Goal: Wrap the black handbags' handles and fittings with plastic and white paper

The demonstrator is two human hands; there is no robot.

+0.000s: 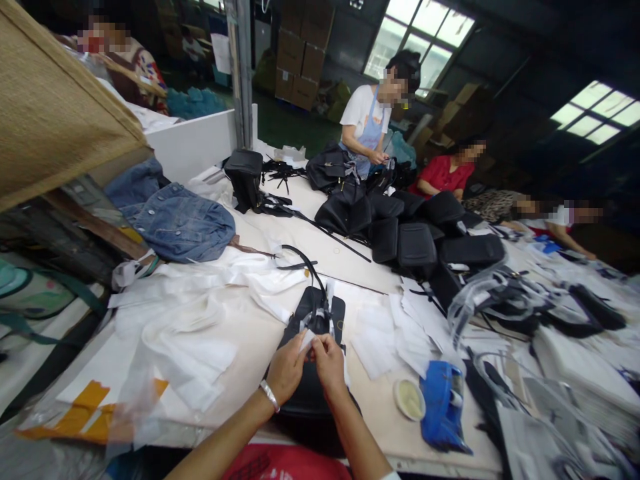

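A black bag (304, 387) lies on the table at the near edge, its thin black handle (306, 259) reaching up and away. Over the bag, my left hand (287, 367), with a silver bracelet on the wrist, pinches a small white piece (307, 340). My right hand (327, 363) meets it from the other side, its fingers closed on the same white piece. The two hands nearly touch. Part of the bag's top is hidden behind the fingers.
White sheets (190, 333) spread at left, more paper (390, 337) at right beside a round tub (409, 400) and a blue packet (443, 407). A denim bag (180, 223) sits back left, black bags (417, 245) back right. People work beyond.
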